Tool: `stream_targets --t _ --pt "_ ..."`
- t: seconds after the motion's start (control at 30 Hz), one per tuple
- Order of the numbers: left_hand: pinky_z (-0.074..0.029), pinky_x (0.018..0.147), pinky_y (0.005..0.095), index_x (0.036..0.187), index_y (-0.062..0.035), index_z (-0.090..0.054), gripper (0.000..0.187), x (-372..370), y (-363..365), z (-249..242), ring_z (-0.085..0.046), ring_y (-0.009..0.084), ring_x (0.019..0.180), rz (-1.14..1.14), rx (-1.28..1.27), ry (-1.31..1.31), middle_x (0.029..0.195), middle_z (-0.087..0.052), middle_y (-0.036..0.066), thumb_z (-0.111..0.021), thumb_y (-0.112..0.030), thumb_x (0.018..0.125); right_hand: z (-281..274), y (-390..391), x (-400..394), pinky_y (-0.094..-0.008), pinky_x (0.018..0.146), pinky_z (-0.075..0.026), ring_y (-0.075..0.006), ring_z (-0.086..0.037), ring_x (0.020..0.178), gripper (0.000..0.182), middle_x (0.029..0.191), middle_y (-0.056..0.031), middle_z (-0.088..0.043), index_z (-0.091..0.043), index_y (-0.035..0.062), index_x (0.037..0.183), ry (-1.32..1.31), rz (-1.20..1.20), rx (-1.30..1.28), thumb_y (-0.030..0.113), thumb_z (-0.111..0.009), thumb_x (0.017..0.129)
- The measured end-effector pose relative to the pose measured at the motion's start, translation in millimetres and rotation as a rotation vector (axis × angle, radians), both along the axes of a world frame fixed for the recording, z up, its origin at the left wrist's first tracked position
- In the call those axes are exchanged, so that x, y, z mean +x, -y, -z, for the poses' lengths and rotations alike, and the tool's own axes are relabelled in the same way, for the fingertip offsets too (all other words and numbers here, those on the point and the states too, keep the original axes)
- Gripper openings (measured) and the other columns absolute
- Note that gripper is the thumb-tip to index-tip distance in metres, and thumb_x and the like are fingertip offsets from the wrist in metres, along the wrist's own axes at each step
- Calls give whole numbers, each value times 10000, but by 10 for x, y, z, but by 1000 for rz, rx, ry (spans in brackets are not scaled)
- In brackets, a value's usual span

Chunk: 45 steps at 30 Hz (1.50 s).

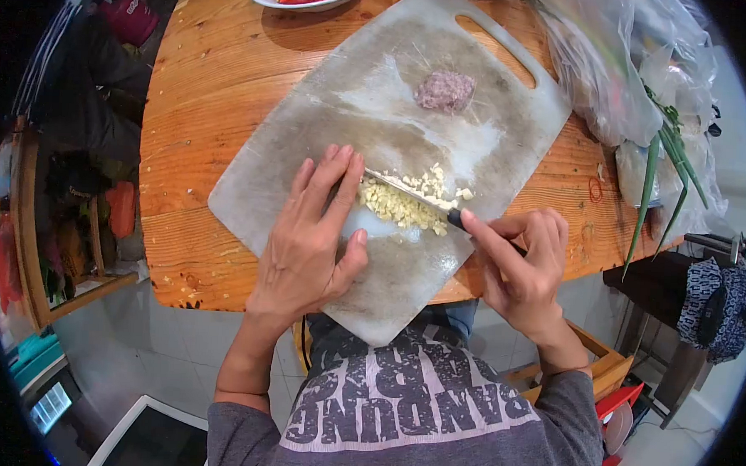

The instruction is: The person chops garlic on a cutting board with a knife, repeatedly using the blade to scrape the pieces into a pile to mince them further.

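A knife [408,190] lies across a pile of chopped pale garlic-like bits [403,211] on a worn white cutting board [311,130]. Its black handle is in my right hand [525,269], with the index finger stretched along the top. The fingertips of my left hand [310,234] rest at the blade's tip end, beside the pile; its fingers are extended and the thumb stands apart. Further up the board sits a small mound of minced pinkish-purple food [446,91], touched by neither hand.
A white bowl [308,0] of red pieces stands at the wooden table's [198,142] far edge. Clear plastic bags [605,68] and green onion leaves [672,154] lie at the right. A red rubber band [595,190] is near them. An open wooden drawer [596,355] is below right.
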State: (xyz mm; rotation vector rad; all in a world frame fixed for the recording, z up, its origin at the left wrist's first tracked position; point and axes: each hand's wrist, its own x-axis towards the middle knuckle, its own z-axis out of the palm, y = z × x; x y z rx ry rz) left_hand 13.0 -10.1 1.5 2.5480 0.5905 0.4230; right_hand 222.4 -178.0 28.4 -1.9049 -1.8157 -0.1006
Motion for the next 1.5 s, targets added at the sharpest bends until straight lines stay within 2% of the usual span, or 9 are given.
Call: stream_targets --t 0.23,0.27,0.37,0.6,0.83,1.0,1.17,1.33,1.5 --pt "-280 1222 508 1492 70 -406 663 24 -22 -40 -390 398 1441 47 -24 16 1503 -427 237 -568 -162 893 -84 -67 144 -372 711 -396 -224 -518 722 455 824 -39 -584 -777 121 1119 21 14 39 -5 -745 683" --pt "-282 1221 506 1491 73 -405 653 55 -56 -60 -392 400 1438 60 -26 22 1499 -430 241 -563 -164 903 -40 -90 204 -363 686 -394 -222 -522 734 472 830 -43 -592 -775 127 1134 -39 15 52 -18 -746 685" --pt "-264 1232 491 1502 51 -394 631 181 -113 -94 -384 406 1437 80 -77 22 1502 -429 227 -537 -103 907 11 -101 388 -355 686 -397 -229 -526 751 477 839 -50 -596 -772 124 1144 -46 5 42 -31 -734 695" --pt "-286 1222 497 1466 61 -432 572 312 -168 -134 -432 393 1400 111 -8 4 1453 -479 222 -535 -106 929 198 -40 381 -356 680 -418 -238 -539 766 482 839 -66 -595 -767 122 1153 -168 88 38 -42 -715 703" --pt "-267 1234 499 1464 44 -455 556 138 -129 -163 -426 380 1418 118 -5 -31 1471 -487 214 -523 -85 927 117 92 90 -340 630 -417 -216 -523 721 493 835 -42 -600 -763 101 1162 -11 14 104 -22 -739 685" --pt "-267 1235 492 1458 45 -461 542 307 -128 -188 -430 372 1415 170 31 33 1473 -493 215 -531 -90 938 124 177 124 -325 642 -471 -208 -550 752 529 874 -44 -614 -770 145 1173 -17 173 131 -56 -762 684" --pt "-274 1232 486 1429 61 -482 504 467 -218 -120 -446 362 1404 264 67 22 1463 -506 216 -536 -113 960 303 241 29 -320 618 -440 -207 -532 740 497 869 -52 -611 -772 125 1167 -66 247 168 -50 -775 702" --pt "-270 1234 491 1422 43 -504 492 314 -326 -180 -468 358 1393 249 78 -12 1438 -534 210 -521 -82 946 361 163 -189 -317 607 -417 -206 -510 724 473 832 -50 -595 -771 109 1165 -208 226 192 -52 -776 720" --pt "-256 1234 515 1446 23 -498 533 -4 -323 -332 -469 360 1401 174 64 20 1460 -527 202 -501 -54 918 152 40 -236 -312 596 -397 -199 -493 702 491 825 -47 -592 -770 104 1167 -249 159 173 -53 -762 702"
